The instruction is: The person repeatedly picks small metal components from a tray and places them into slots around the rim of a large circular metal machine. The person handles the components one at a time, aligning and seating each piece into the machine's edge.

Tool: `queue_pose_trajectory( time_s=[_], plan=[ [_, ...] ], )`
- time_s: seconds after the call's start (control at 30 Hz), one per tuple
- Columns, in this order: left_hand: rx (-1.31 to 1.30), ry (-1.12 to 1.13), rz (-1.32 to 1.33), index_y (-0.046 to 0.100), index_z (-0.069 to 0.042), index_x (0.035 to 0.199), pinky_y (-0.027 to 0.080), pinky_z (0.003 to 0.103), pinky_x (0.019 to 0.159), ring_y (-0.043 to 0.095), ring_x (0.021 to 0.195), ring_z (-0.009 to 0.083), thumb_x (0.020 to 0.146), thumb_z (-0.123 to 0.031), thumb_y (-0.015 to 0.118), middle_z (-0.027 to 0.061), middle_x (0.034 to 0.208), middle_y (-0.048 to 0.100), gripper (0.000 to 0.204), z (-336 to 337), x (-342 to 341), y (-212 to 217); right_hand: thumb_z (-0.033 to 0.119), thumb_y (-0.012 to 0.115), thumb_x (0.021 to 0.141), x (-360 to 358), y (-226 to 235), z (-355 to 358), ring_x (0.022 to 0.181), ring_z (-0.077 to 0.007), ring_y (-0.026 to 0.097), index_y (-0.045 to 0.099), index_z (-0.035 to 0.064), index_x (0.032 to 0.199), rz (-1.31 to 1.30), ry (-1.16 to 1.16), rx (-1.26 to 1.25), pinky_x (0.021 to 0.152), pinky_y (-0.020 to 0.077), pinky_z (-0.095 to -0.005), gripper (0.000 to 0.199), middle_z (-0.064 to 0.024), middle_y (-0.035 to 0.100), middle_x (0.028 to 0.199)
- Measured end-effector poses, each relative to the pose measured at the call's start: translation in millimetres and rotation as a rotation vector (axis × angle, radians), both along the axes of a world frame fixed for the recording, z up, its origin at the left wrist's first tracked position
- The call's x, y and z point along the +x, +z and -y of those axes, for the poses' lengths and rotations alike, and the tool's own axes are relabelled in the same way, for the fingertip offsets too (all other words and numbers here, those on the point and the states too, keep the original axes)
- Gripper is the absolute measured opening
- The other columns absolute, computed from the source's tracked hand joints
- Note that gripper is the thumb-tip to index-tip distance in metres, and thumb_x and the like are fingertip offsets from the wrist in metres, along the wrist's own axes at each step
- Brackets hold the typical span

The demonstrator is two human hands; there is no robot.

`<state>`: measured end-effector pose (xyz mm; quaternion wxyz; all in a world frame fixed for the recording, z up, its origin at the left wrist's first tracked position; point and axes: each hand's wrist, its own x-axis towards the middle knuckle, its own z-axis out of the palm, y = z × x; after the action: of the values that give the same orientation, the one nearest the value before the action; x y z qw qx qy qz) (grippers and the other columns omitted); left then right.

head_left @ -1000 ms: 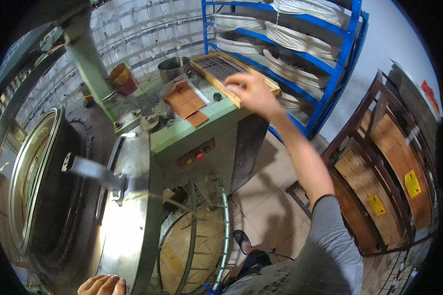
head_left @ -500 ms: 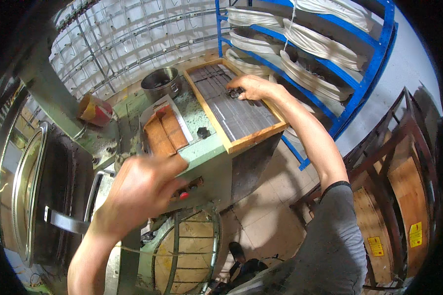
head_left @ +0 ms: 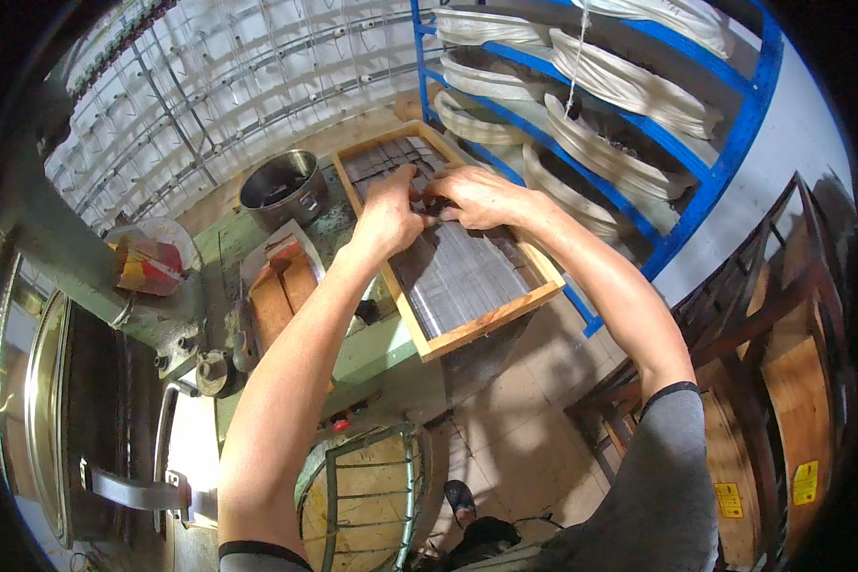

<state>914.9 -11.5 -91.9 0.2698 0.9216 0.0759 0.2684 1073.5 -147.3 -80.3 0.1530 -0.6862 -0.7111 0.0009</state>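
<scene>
1. Since the earlier frame, the left hand has been carried up from the green machine front to the wooden tray, where it now sits just beside the right hand.
2. Both hands are seen pressed onto the dark metal strips at the middle of the tray, fingers curled together on a small dark piece between them; whether that piece is truly pinched cannot be told.
3. The strips are laid in flat, close rows inside the shallow pale-wood frame, which rests on the green machine top beside the blue shelving.
4. The strips are judged thin, stiff and light, with smooth grey faces that may slip and edges that could cut; they would best be taken by the long edges or lifted at one end.
5. The tray is judged rigid and best gripped by its raised wooden rim.
6. A round steel pot with dark contents is seen left of the tray, and a red-and-yellow container further left.
7. White looped bundles are stacked on the shelves.
</scene>
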Motion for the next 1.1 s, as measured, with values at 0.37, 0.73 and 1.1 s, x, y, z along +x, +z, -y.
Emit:
queue_pose_trajectory(
  time_s=[0.37, 0.73, 1.1],
  plan=[
    [-0.123, -0.022, -0.098, 0.056, 0.007, 0.139, 0.06, 0.038, 0.083, 0.076, 0.093, 0.0275, 0.067, -0.003, 0.093, 0.0195, 0.103, 0.078, 0.081, -4, 12, 1, 0.008, 0.075, 0.087, 0, 3, 0, 0.12, -0.039, 0.063, 0.072, -0.0015, 0.116, -0.026, -0.088, -0.102, 0.105, 0.0493, -0.047, 0.031, -0.0208, 0.07, 0.12],
    [-0.165, -0.01, -0.123, 0.062, 0.005, 0.131, 0.059, 0.036, 0.079, 0.076, 0.088, 0.0241, 0.066, -0.007, 0.095, 0.015, 0.094, 0.078, 0.074, -6, 13, -2, 0.007, 0.074, 0.083, -2, 5, 5, 0.114, -0.044, 0.066, 0.075, -0.0027, 0.112, -0.066, -0.014, 0.004, 0.098, 0.0526, -0.0499, 0.031, -0.0277, 0.071, 0.113],
    [-0.166, 0.004, -0.15, 0.061, 0.007, 0.131, 0.06, 0.037, 0.079, 0.076, 0.088, 0.026, 0.066, -0.003, 0.093, 0.0185, 0.095, 0.078, 0.073, -2, 9, 6, 0.003, 0.075, 0.084, -10, 3, 11, 0.112, -0.0438, 0.067, 0.073, -0.003, 0.113, -0.12, -0.029, 0.032, 0.097, 0.0527, -0.0496, 0.029, -0.0258, 0.073, 0.11]
  ],
)
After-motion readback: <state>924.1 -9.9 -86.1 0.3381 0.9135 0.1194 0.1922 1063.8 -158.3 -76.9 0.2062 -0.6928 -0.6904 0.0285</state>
